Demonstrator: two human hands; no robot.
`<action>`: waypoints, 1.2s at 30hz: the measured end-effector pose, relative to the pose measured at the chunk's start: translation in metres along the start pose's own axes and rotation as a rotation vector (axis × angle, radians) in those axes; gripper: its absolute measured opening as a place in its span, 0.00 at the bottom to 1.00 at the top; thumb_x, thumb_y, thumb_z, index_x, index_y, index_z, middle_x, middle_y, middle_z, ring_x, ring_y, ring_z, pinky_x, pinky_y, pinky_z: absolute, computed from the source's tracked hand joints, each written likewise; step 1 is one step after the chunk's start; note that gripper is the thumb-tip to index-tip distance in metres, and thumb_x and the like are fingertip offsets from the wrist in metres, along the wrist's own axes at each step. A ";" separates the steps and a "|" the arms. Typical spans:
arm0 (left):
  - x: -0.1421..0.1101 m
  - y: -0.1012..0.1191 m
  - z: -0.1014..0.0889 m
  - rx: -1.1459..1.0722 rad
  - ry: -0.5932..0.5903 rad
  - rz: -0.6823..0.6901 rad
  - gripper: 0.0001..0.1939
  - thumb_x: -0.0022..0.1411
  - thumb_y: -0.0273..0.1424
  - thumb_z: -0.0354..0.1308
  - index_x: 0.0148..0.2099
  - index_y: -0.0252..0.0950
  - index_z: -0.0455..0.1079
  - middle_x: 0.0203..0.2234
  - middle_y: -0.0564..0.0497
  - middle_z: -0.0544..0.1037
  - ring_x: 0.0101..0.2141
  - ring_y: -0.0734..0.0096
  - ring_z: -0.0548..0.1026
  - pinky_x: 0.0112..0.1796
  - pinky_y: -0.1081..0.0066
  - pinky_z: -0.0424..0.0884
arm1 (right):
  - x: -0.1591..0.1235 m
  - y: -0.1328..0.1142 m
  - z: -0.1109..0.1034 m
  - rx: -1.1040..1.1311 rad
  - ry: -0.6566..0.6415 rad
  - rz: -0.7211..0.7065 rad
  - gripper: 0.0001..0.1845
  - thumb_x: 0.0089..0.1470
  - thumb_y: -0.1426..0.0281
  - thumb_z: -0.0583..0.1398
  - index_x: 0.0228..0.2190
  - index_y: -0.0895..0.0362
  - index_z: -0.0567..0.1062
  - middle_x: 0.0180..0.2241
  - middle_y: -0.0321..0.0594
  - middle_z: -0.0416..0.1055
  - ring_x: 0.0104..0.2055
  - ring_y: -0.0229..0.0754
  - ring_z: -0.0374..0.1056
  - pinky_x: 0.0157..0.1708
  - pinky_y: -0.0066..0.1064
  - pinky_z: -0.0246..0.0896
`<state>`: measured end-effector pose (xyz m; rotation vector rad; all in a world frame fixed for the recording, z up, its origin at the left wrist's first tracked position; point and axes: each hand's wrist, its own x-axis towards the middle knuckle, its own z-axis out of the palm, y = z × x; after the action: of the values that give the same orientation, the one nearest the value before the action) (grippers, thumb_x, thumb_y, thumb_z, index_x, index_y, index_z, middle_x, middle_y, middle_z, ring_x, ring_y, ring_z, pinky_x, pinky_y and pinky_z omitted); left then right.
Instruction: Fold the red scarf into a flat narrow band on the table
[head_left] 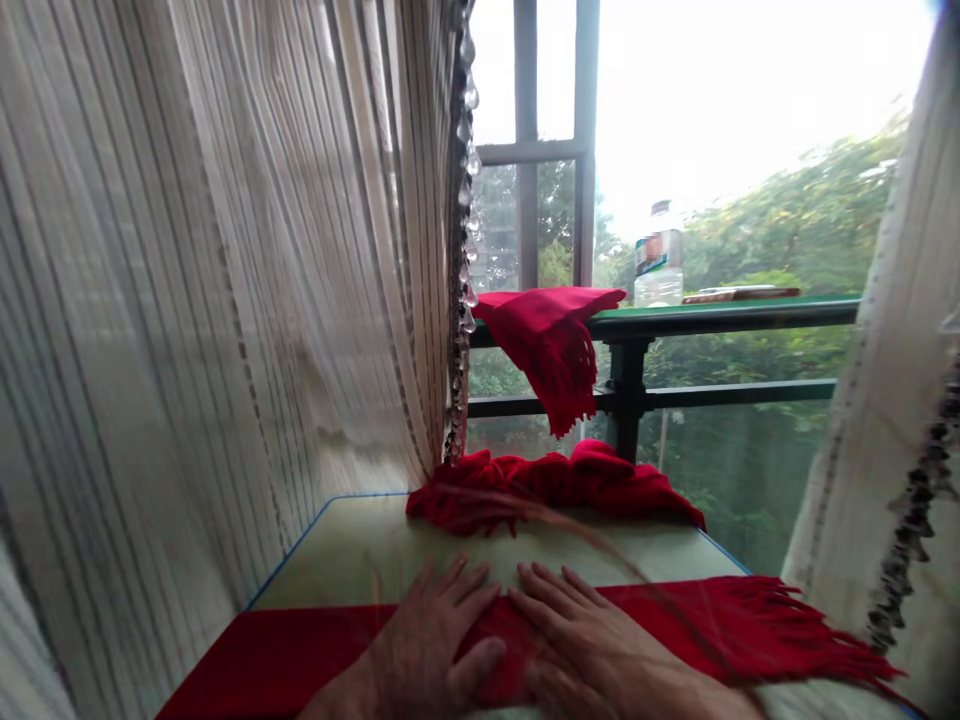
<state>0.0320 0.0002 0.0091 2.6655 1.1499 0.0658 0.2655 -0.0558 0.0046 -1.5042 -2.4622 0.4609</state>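
Both hands lie flat, side by side, on a red fringed scarf (712,615) spread across the near part of a pale table (360,550). My left hand (431,640) has its fingers stretched out and the thumb pointing right. My right hand (581,640) rests beside it, fingers spread toward the window. Neither hand grips anything. A bunched red scarf (555,485) lies at the table's far edge. A third red scarf (551,335) hangs folded over the green window rail (720,315).
A striped cream curtain (225,280) with a beaded edge (461,300) hangs close on the left. Another curtain (892,400) hangs at the right. A clear plastic bottle (660,260) and a flat brown object (739,293) sit on the rail. Trees show through the window.
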 end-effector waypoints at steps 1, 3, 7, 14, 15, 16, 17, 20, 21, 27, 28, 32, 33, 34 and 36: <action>-0.002 0.001 -0.001 0.000 -0.024 0.000 0.31 0.74 0.47 0.50 0.75 0.46 0.56 0.73 0.51 0.55 0.73 0.49 0.49 0.71 0.43 0.42 | 0.000 0.001 0.000 -0.005 -0.007 0.004 0.38 0.63 0.52 0.58 0.68 0.56 0.61 0.71 0.49 0.49 0.73 0.61 0.45 0.71 0.57 0.42; -0.005 0.002 -0.003 -0.008 -0.051 0.007 0.33 0.74 0.48 0.49 0.76 0.44 0.53 0.73 0.49 0.52 0.73 0.47 0.47 0.70 0.41 0.42 | 0.000 0.004 0.002 -0.018 -0.010 0.014 0.39 0.64 0.49 0.57 0.68 0.55 0.61 0.71 0.48 0.49 0.73 0.60 0.45 0.71 0.57 0.41; -0.006 0.001 -0.002 -0.054 -0.059 0.026 0.37 0.71 0.46 0.55 0.76 0.41 0.52 0.74 0.47 0.50 0.73 0.43 0.44 0.69 0.37 0.38 | 0.001 0.017 0.011 -0.030 0.046 -0.024 0.39 0.64 0.47 0.57 0.68 0.52 0.60 0.70 0.46 0.50 0.73 0.61 0.46 0.70 0.58 0.44; -0.003 -0.007 0.006 -0.113 -0.088 0.072 0.40 0.71 0.53 0.52 0.77 0.47 0.47 0.74 0.50 0.45 0.73 0.41 0.38 0.68 0.35 0.30 | 0.004 0.028 0.021 -0.063 0.066 -0.050 0.38 0.65 0.45 0.54 0.68 0.48 0.55 0.71 0.41 0.46 0.73 0.62 0.43 0.69 0.61 0.43; -0.003 -0.007 0.006 -0.114 -0.085 0.075 0.40 0.71 0.53 0.53 0.77 0.47 0.47 0.74 0.50 0.44 0.73 0.41 0.38 0.68 0.34 0.30 | 0.004 0.026 0.021 -0.064 0.075 -0.056 0.37 0.66 0.46 0.53 0.69 0.47 0.54 0.71 0.40 0.46 0.73 0.61 0.43 0.69 0.61 0.43; -0.004 -0.007 0.007 -0.117 -0.079 0.076 0.40 0.70 0.53 0.53 0.77 0.48 0.47 0.74 0.50 0.45 0.73 0.41 0.38 0.68 0.34 0.30 | 0.004 0.023 0.021 -0.062 0.081 -0.066 0.37 0.66 0.47 0.53 0.69 0.47 0.53 0.71 0.40 0.45 0.73 0.60 0.43 0.69 0.60 0.44; -0.004 -0.006 0.007 -0.121 -0.068 0.076 0.40 0.70 0.54 0.53 0.77 0.49 0.47 0.74 0.49 0.45 0.73 0.41 0.39 0.68 0.35 0.31 | 0.004 0.021 0.021 -0.058 0.080 -0.075 0.37 0.67 0.47 0.53 0.69 0.47 0.52 0.71 0.39 0.46 0.73 0.59 0.44 0.70 0.59 0.44; -0.007 -0.003 0.006 -0.133 -0.034 0.075 0.39 0.70 0.55 0.53 0.76 0.49 0.49 0.74 0.49 0.47 0.73 0.41 0.40 0.69 0.35 0.33 | 0.001 0.021 0.020 -0.047 0.060 -0.067 0.38 0.65 0.46 0.54 0.69 0.47 0.54 0.70 0.40 0.48 0.72 0.59 0.47 0.70 0.58 0.45; -0.008 -0.003 0.006 -0.134 -0.027 0.076 0.39 0.71 0.55 0.53 0.76 0.49 0.49 0.74 0.49 0.48 0.73 0.41 0.41 0.69 0.35 0.34 | -0.001 0.023 0.019 -0.051 0.052 -0.043 0.38 0.65 0.45 0.54 0.68 0.48 0.56 0.70 0.41 0.48 0.73 0.60 0.46 0.70 0.58 0.44; -0.010 -0.004 0.009 -0.122 0.000 0.075 0.38 0.71 0.55 0.52 0.76 0.50 0.50 0.74 0.49 0.51 0.73 0.42 0.43 0.69 0.36 0.36 | -0.012 0.044 0.013 -0.079 0.051 0.129 0.37 0.68 0.47 0.49 0.69 0.52 0.57 0.71 0.42 0.48 0.74 0.58 0.44 0.70 0.60 0.41; -0.010 -0.003 0.009 -0.124 0.004 0.073 0.38 0.71 0.56 0.51 0.76 0.51 0.50 0.74 0.49 0.51 0.73 0.42 0.43 0.69 0.36 0.36 | -0.010 0.044 0.014 -0.088 0.080 0.128 0.36 0.68 0.47 0.49 0.69 0.52 0.56 0.71 0.42 0.47 0.74 0.59 0.44 0.70 0.61 0.40; -0.008 0.003 0.009 -0.137 0.060 0.084 0.38 0.71 0.58 0.48 0.76 0.48 0.52 0.74 0.50 0.51 0.73 0.45 0.43 0.70 0.40 0.37 | -0.001 0.025 0.023 -0.117 0.172 0.010 0.36 0.69 0.50 0.49 0.70 0.54 0.54 0.72 0.43 0.43 0.74 0.59 0.43 0.69 0.61 0.42; -0.008 0.005 0.009 -0.143 0.072 0.094 0.38 0.72 0.58 0.48 0.76 0.47 0.52 0.74 0.50 0.51 0.73 0.46 0.43 0.71 0.41 0.36 | 0.001 0.019 0.025 -0.116 0.164 -0.023 0.36 0.69 0.51 0.50 0.70 0.55 0.54 0.71 0.44 0.44 0.74 0.59 0.44 0.69 0.60 0.43; -0.007 0.006 0.009 -0.150 0.078 0.104 0.39 0.72 0.58 0.48 0.76 0.47 0.51 0.74 0.50 0.51 0.73 0.46 0.43 0.71 0.41 0.36 | 0.002 0.015 0.026 -0.114 0.150 -0.044 0.36 0.69 0.52 0.50 0.70 0.55 0.54 0.71 0.44 0.45 0.73 0.59 0.45 0.70 0.59 0.45; -0.007 0.006 0.011 -0.158 0.067 0.115 0.40 0.71 0.58 0.49 0.76 0.46 0.49 0.74 0.49 0.50 0.73 0.46 0.43 0.71 0.41 0.36 | 0.001 0.010 0.026 -0.111 0.114 -0.043 0.36 0.68 0.52 0.51 0.69 0.56 0.55 0.70 0.45 0.47 0.73 0.59 0.47 0.70 0.58 0.45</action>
<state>0.0331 -0.0112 0.0003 2.6032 0.9664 0.2571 0.2645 -0.0550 -0.0227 -1.4709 -2.4623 0.2267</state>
